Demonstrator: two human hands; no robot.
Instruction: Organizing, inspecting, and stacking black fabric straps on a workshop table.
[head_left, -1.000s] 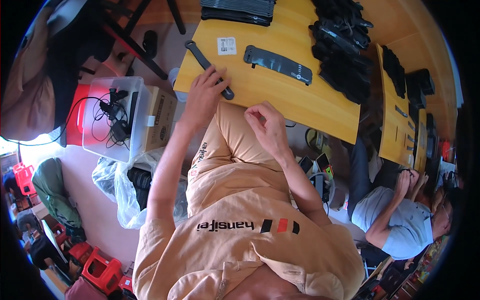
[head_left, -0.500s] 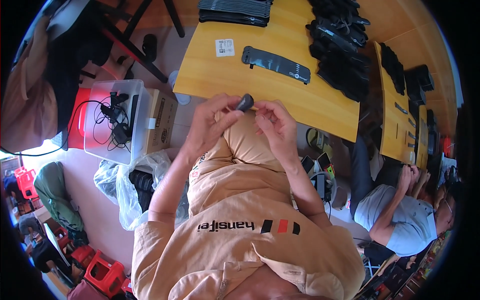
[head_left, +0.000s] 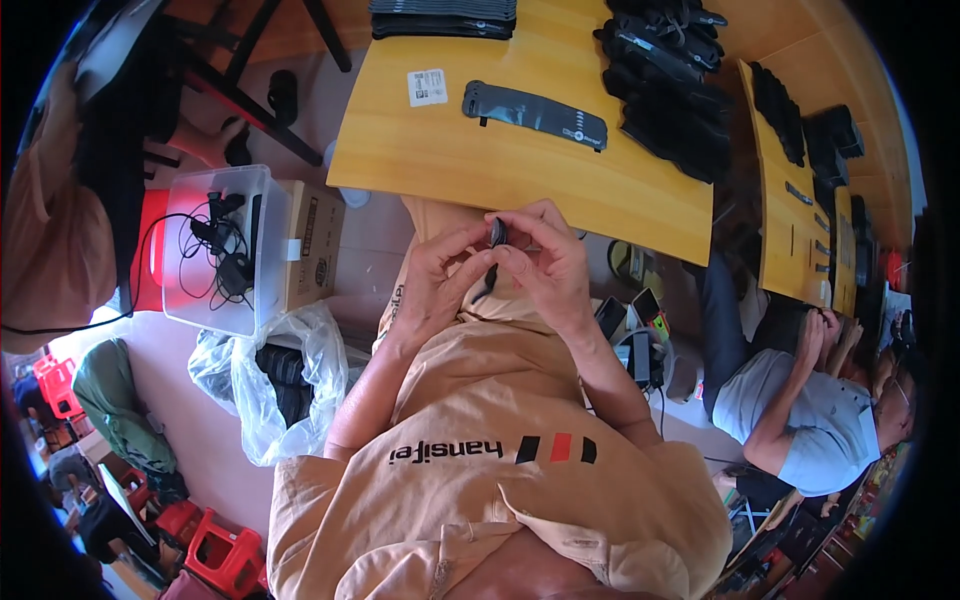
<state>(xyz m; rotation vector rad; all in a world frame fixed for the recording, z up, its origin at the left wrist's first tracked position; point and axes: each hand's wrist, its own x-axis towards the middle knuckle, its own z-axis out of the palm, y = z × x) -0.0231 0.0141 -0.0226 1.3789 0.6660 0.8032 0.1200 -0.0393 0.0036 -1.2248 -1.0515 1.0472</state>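
Above my lap, close to the near table edge, my left hand (head_left: 442, 278) and my right hand (head_left: 546, 262) meet fingertip to fingertip. Both pinch a small dark rounded piece (head_left: 498, 232), which stands on edge between them. A short dark strip (head_left: 485, 284) hangs below the fingers; whether it is joined to the piece I cannot tell. On the table beyond lies a flat dark grey strap (head_left: 536, 116) with a printed end. Left of it is a white label sheet (head_left: 427, 87).
The yellow table (head_left: 400, 150) bears a stack of dark straps (head_left: 443, 20) and a heap of black straps (head_left: 668, 100). At left stand a clear bin (head_left: 185, 290) with cables, a carton (head_left: 312, 245) and a plastic bag (head_left: 335, 340). A person in light blue (head_left: 790, 410) sits at right.
My right hand has closed in on the piece, now gripping it together with the left. The piece has turned upright and come slightly lower, and a dark strip now shows beneath it.
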